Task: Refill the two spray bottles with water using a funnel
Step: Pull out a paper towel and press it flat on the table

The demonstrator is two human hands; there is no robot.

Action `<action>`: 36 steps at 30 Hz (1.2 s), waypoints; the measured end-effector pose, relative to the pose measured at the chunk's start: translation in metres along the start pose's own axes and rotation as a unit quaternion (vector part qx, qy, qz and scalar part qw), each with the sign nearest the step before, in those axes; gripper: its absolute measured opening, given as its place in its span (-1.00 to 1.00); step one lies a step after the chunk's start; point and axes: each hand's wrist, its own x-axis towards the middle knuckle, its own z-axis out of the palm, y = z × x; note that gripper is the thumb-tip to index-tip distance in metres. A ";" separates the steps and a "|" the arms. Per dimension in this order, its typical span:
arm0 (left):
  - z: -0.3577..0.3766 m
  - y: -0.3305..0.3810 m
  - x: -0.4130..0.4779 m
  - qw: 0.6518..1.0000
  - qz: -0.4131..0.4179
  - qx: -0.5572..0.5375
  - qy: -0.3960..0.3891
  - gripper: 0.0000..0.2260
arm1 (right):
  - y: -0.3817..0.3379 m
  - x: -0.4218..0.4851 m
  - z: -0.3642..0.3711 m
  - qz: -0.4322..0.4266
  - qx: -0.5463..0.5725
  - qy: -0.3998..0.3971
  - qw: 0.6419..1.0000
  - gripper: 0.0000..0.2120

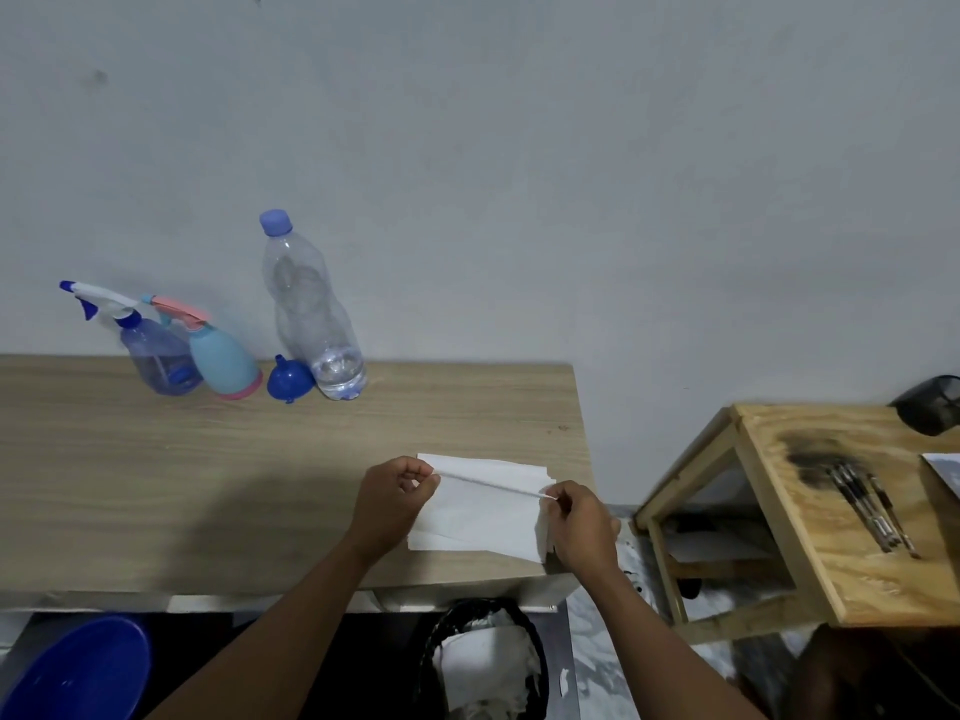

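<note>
Two spray bottles stand at the table's back left: a clear blue-tinted spray bottle [156, 358] with a white and blue trigger, and a light blue spray bottle [224, 362] with a pink trigger and base. A blue funnel [289, 379] lies on its side beside them. A tall clear water bottle [317, 314] with a blue cap holds a little water. Near the table's front right, my left hand [394, 498] and my right hand [581, 522] each pinch an edge of a white paper towel [480, 511], lifting a fold of it.
The wooden table [208, 485] ends at the right, just past the paper. A bin with white waste [485, 662] sits below the front edge, with a blue basin [78, 672] at lower left. A wooden stool [841, 511] holding brushes stands to the right.
</note>
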 end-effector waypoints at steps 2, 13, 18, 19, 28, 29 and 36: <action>-0.002 -0.001 -0.001 1.000 0.000 0.004 0.007 -0.91 | -0.001 -0.003 -0.002 -0.003 0.033 0.009 0.999 -0.80; -0.008 0.005 -0.007 0.994 -0.043 -0.104 0.007 -0.91 | -0.024 -0.012 -0.029 -0.018 0.272 -0.002 0.962 -0.91; -0.023 0.002 -0.007 0.990 -0.056 -0.127 0.007 -0.88 | -0.046 -0.014 -0.033 -0.039 0.295 -0.020 0.954 -0.88; -0.027 0.002 -0.007 0.991 -0.053 -0.122 0.004 -0.88 | -0.051 -0.014 -0.031 -0.042 0.293 -0.030 0.955 -0.81; -0.103 -0.022 -0.015 0.994 -0.060 -0.096 0.004 -0.74 | -0.100 -0.025 0.017 -0.047 0.252 -0.150 0.955 -0.73; -0.115 -0.026 -0.016 0.994 -0.060 -0.095 -0.004 -0.71 | -0.108 -0.027 0.025 -0.056 0.244 -0.160 0.955 -0.70; -0.209 -0.078 -0.011 0.989 -0.096 -0.114 -0.011 -0.60 | -0.178 -0.046 0.101 -0.096 0.222 -0.239 0.941 -0.47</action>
